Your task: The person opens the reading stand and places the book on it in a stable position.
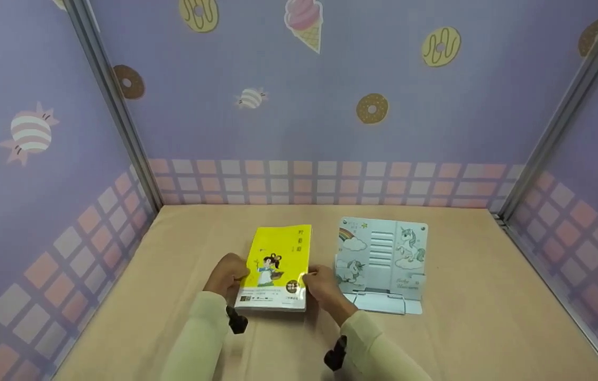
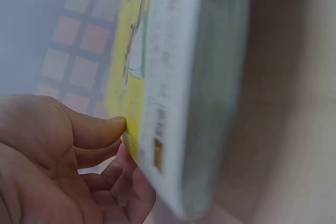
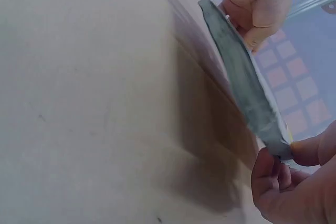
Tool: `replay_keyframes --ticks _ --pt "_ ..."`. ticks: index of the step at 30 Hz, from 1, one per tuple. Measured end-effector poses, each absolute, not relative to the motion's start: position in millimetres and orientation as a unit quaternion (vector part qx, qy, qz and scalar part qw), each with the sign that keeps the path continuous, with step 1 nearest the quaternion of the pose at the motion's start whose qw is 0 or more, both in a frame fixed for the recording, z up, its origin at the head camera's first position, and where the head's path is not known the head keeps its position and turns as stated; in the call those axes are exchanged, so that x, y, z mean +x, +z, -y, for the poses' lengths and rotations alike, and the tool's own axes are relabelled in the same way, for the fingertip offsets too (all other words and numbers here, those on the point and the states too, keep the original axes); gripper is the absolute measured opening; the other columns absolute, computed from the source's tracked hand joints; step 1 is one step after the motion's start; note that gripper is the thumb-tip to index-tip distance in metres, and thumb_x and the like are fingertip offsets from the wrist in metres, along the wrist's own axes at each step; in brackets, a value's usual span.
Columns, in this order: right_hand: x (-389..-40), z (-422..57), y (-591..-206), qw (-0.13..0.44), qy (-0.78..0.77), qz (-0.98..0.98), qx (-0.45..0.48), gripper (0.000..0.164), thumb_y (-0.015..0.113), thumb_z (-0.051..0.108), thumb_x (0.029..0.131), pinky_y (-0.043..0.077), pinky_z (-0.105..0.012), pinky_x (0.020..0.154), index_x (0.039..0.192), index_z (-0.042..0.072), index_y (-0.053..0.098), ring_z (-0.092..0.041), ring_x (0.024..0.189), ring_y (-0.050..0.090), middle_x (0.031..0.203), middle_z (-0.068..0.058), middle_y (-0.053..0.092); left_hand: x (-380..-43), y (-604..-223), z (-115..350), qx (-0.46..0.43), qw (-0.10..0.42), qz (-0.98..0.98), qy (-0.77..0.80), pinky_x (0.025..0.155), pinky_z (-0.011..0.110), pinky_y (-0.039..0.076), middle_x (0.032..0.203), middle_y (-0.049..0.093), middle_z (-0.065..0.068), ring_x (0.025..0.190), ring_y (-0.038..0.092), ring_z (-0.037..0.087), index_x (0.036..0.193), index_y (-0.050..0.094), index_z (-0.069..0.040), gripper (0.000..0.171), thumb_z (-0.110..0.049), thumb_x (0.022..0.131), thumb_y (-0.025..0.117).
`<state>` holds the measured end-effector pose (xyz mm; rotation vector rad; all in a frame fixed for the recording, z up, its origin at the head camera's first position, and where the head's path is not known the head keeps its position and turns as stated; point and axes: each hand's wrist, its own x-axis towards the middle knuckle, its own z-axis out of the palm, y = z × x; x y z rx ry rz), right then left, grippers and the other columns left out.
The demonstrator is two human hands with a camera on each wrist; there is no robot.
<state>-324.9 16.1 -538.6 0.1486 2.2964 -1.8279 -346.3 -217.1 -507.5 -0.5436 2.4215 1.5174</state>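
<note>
A yellow book (image 1: 280, 254) with a cartoon girl and a white lower band on its cover is held between both hands. My left hand (image 1: 227, 274) pinches its left edge, with the thumb on the cover and the fingers curled beneath, as the left wrist view shows. On the opposite edge my right hand (image 1: 324, 286) pinches it the same way. In the right wrist view the book's page edge (image 3: 241, 77) is seen side-on, raised over the cloth with a shadow below. Just right of my right hand stands a pale blue metal book stand (image 1: 381, 259) with unicorn pictures.
The stand has a slotted back and a wire holder (image 1: 378, 301) along its lower front. A beige cloth (image 1: 468, 296) covers the table. Patterned panels (image 1: 299, 121) with metal posts (image 1: 114, 106) enclose the table at the back and both sides.
</note>
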Motion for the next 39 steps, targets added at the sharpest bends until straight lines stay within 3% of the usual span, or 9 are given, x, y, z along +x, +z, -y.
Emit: replay_keyframes --ticks 3,6,8,10,15,22,28,39 --pt "-325 -22 -530 0.055 -0.602 -0.796 0.025 0.034 0.058 0.007 0.095 0.053 -0.031 0.071 0.127 -0.001 0.064 -0.018 0.083 0.062 0.102 -0.013 0.069 -349 -500 213 -0.169 0.107 -0.809 0.553 0.056 0.028 0.044 0.099 0.074 0.015 0.075 0.064 0.02 0.118 0.068 0.006 0.041 0.006 0.081 0.05" --pt "-325 -29 -520 0.015 -0.576 -0.817 0.014 0.033 0.059 0.011 0.096 0.049 -0.028 0.064 0.128 0.006 0.065 -0.018 0.078 0.06 0.096 -0.009 0.066 -355 -491 207 -0.15 0.101 -0.815 0.55 0.079 0.035 0.054 0.114 0.07 0.02 0.091 0.068 0.025 0.131 0.059 0.003 0.041 0.007 0.091 0.054" --pt "-325 -35 -514 -0.008 -0.565 -0.825 0.008 0.034 0.059 0.011 0.096 0.047 -0.027 0.063 0.13 0.008 0.065 -0.018 0.075 0.058 0.093 -0.009 0.064 -358 -486 202 -0.146 0.096 -0.825 0.537 0.092 0.042 0.055 0.119 0.067 0.02 0.097 0.069 0.026 0.134 0.054 0.0 0.042 0.006 0.093 0.057" --pt "-326 -40 -510 -0.029 -0.555 -0.831 0.005 0.037 0.06 0.011 0.096 0.048 -0.027 0.064 0.133 0.01 0.063 -0.017 0.076 0.06 0.093 -0.008 0.064 -359 -482 197 -0.145 0.092 -0.82 0.546 0.096 0.047 0.055 0.121 0.067 0.02 0.099 0.07 0.028 0.134 0.053 -0.002 0.042 0.004 0.093 0.059" --pt "-328 -59 -500 -0.071 -0.537 -0.841 -0.01 0.043 0.061 0.009 0.097 0.056 -0.032 0.071 0.14 0.014 0.059 -0.02 0.084 0.068 0.098 -0.01 0.067 -357 -471 183 -0.133 0.079 -0.801 0.578 0.084 0.045 0.06 0.124 0.067 0.018 0.095 0.072 0.026 0.132 0.054 -0.008 0.042 0.002 0.091 0.062" --pt "-332 -94 -480 -0.101 -0.536 -0.838 -0.01 0.044 0.062 0.01 0.097 0.059 -0.043 0.081 0.14 0.018 0.061 -0.028 0.1 0.07 0.107 -0.012 0.069 -358 -459 155 -0.086 0.041 -0.794 0.601 0.081 0.043 0.062 0.122 0.065 0.018 0.101 0.07 0.029 0.129 0.056 -0.007 0.038 0.001 0.092 0.063" --pt "-333 -127 -470 -0.118 -0.531 -0.839 -0.006 0.043 0.063 0.015 0.096 0.059 -0.04 0.077 0.14 0.018 0.06 -0.03 0.101 0.071 0.109 -0.013 0.069 -359 -451 127 -0.044 0.009 -0.787 0.615 0.077 0.041 0.062 0.116 0.063 0.016 0.101 0.07 0.03 0.126 0.058 -0.006 0.034 -0.001 0.093 0.066" --pt "-331 -178 -463 -0.153 -0.534 -0.832 0.006 0.041 0.062 0.018 0.1 0.061 -0.039 0.082 0.14 0.013 0.06 -0.031 0.103 0.07 0.116 -0.017 0.068 -364 -443 74 0.002 -0.031 -0.794 0.607 0.078 0.037 0.062 0.112 0.064 0.013 0.099 0.068 0.027 0.124 0.06 -0.007 0.033 -0.004 0.092 0.068"
